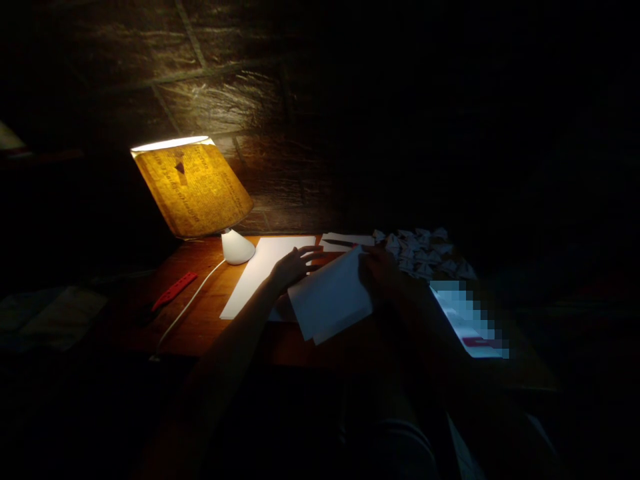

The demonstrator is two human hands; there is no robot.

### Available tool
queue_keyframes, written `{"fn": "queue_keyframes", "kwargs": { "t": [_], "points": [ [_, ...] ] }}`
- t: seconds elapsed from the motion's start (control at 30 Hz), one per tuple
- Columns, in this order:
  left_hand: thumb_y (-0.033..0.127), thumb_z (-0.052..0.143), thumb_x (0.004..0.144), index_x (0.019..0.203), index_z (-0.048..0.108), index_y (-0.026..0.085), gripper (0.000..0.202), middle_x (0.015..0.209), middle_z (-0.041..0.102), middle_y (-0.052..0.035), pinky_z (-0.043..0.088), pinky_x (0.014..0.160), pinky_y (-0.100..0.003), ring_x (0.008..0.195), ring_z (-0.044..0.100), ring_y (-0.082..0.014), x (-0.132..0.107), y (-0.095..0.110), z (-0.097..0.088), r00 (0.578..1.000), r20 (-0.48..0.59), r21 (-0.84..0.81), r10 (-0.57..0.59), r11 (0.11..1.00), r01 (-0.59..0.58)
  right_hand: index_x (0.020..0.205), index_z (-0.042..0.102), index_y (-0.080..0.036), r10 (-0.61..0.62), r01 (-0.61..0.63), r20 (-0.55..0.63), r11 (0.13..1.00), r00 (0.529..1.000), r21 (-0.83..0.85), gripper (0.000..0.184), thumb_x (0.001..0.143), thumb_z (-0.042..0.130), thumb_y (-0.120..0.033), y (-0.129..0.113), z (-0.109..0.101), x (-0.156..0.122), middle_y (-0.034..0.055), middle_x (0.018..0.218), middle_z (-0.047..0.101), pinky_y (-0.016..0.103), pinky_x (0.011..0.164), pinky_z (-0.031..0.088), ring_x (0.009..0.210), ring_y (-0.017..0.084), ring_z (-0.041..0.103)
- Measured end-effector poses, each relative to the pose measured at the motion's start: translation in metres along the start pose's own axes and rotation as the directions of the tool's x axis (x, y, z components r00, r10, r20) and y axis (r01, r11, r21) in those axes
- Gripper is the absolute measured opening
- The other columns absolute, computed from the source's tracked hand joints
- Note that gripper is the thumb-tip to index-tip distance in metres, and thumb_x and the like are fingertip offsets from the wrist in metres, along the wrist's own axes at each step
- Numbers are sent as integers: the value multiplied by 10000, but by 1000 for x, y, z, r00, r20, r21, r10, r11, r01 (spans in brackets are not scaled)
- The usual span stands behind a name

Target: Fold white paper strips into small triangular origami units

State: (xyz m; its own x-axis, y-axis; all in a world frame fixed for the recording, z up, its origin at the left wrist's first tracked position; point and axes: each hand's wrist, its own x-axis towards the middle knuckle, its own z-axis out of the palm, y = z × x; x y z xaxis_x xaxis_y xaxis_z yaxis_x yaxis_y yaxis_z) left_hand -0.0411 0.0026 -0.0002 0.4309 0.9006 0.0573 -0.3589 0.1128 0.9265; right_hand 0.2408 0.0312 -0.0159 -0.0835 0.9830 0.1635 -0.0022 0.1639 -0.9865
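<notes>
A folded sheet of white paper [333, 293] is held tilted above the front of the wooden table. My right hand [383, 270], deep in shadow, grips its right edge. Beside the paper's upper left edge is my left hand [296, 265], fingers stretched out and apart; whether it touches the paper I cannot tell. Behind my left arm lies a stack of white paper [267, 267], partly covered by that arm. A dark pointed blade [339, 243] rests on more white sheets [357, 238] farther back.
On the left stands a lit lamp [193, 190] with a white cord [193, 303], next to a red utility knife [174, 290]. Several folded paper pieces [415, 250] crowd the back right. A bright, partly pixelated screen [465, 320] lies nearer. A stone wall [225, 100] rises behind.
</notes>
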Motion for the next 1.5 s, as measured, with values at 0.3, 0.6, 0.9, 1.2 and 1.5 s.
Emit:
{"fn": "queue_keyframes", "kwargs": {
  "t": [0.3, 0.6, 0.9, 1.2, 1.5],
  "points": [
    [400, 969, 668, 1412, 693, 235, 811, 1400, 722, -169, 589, 930, -422, 1200, 719, -364, -7, -10, 7, 987, 124, 217, -105, 973, 76, 964, 840, -243, -43, 39, -87, 998, 995, -47, 237, 747, 796, -329, -3, 8, -3, 46, 887, 799, 419, 907, 573, 896, 248, 719],
    [238, 959, 611, 1491, 602, 253, 950, 1214, 788, -118, 604, 868, -402, 1072, 748, -345, -6, -8, 12, 998, -21, 256, -62, 964, 66, 829, 764, -233, 69, -66, -45, 996, 997, 65, 359, 791, 761, -589, -15, 9, -12, 60, 837, 775, 392, 762, 570, 838, 266, 719],
    [308, 979, 563, 1441, 564, 188, 979, 1149, 795, -137, 604, 900, -410, 1101, 749, -376, -2, -8, 13, 976, -201, 224, 80, 974, -34, 891, 729, -228, 82, -106, 120, 971, 989, 214, 515, 644, 898, -647, -15, 18, -14, 93, 976, 827, 433, 890, 613, 928, 279, 771],
    [326, 957, 581, 1413, 606, 202, 912, 1157, 795, -121, 601, 873, -405, 1095, 748, -376, -5, -11, 18, 984, -171, 215, 41, 977, -3, 900, 792, -202, 138, -141, 129, 990, 982, 20, 343, 683, 911, -438, -11, 17, -20, 81, 922, 832, 386, 720, 601, 786, 244, 753],
    [301, 1000, 535, 1136, 713, 159, 681, 1026, 811, -149, 625, 892, -498, 1053, 756, -421, -4, -24, 15, 961, -277, 235, 10, 970, 58, 851, 795, -219, 8, -29, 168, 992, 986, 120, 439, 730, 856, -637, -25, 25, -29, 71, 892, 807, 369, 704, 573, 790, 243, 734]
  ]
}}
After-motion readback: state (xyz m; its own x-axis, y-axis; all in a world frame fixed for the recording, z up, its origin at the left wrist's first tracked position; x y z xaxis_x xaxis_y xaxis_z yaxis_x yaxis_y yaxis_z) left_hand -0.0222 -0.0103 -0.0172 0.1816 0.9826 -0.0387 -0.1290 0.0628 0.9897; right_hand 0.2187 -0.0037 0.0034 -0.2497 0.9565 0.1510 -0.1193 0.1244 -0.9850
